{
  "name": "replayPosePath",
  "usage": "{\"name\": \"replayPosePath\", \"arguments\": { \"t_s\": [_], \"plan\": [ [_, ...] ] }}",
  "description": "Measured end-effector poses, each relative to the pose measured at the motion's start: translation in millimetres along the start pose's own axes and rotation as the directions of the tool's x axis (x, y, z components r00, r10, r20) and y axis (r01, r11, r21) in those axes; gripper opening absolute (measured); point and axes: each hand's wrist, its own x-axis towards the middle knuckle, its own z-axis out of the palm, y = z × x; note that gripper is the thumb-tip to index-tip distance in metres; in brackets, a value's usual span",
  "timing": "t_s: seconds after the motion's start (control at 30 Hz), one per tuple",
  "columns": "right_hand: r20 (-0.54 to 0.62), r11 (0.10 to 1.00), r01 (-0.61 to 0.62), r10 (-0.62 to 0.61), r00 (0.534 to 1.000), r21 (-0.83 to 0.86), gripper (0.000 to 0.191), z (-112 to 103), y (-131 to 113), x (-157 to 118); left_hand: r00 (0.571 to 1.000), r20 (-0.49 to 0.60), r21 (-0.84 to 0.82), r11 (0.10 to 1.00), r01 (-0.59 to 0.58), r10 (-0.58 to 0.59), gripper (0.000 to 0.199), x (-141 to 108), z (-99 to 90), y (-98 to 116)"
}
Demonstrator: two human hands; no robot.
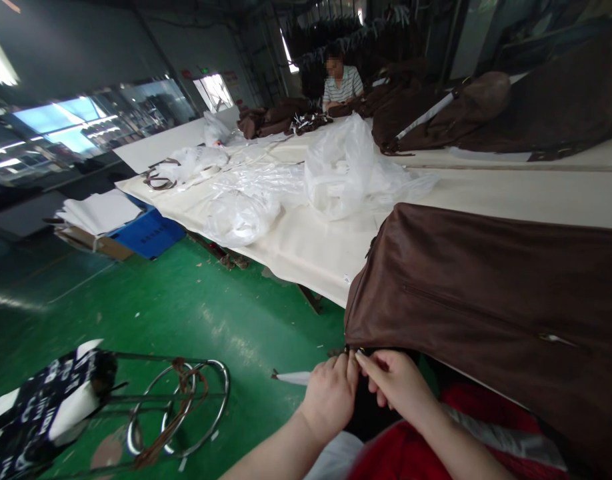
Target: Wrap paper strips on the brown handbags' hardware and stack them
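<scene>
A brown leather-like garment (pixel 466 273) lies over the near right part of the table, with a slanted slit and a small metal-looking piece on its face. At its lower left corner my left hand (pixel 332 395) is closed, fingers gripping the edge. Close against it, my right hand (pixel 399 381) pinches the same corner between thumb and forefinger. The fingers partly hide the small bit of edge between them. A white strip (pixel 292 378) sticks out to the left from behind my left hand.
Clear plastic bags (pixel 336 170) lie on the long pale table (pixel 316 257). Brown garments (pixel 436 113) are heaped along the far side, where a person (pixel 342 83) in a striped shirt works. A stool (pixel 51 400) stands lower left; a blue box (pixel 151 233) is beyond.
</scene>
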Motion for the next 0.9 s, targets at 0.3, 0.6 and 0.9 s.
{"name": "replayPosePath", "arguments": {
  "t_s": [0.3, 0.6, 0.9],
  "plan": [
    [-0.096, 0.977, 0.040, -0.020, 0.995, 0.207, 0.035, 17.1, 29.4, 0.3, 0.962, -0.032, -0.491, 0.842, 0.221, -0.271, 0.022, 5.1, 6.0, 9.2],
    [-0.123, 0.936, 0.065, -0.023, 0.992, 0.345, 0.049, 20.3, 40.5, 6.3, 0.865, 0.410, -0.912, -0.105, 0.397, -0.290, 0.031, 21.8, -4.5, 16.1],
    [-0.047, 0.923, 0.059, -0.044, 0.998, 0.380, 0.048, 16.7, 41.0, 9.2, 0.842, 0.540, -0.747, -0.458, 0.483, 0.007, 0.035, 21.9, -30.0, 1.8]
  ]
}}
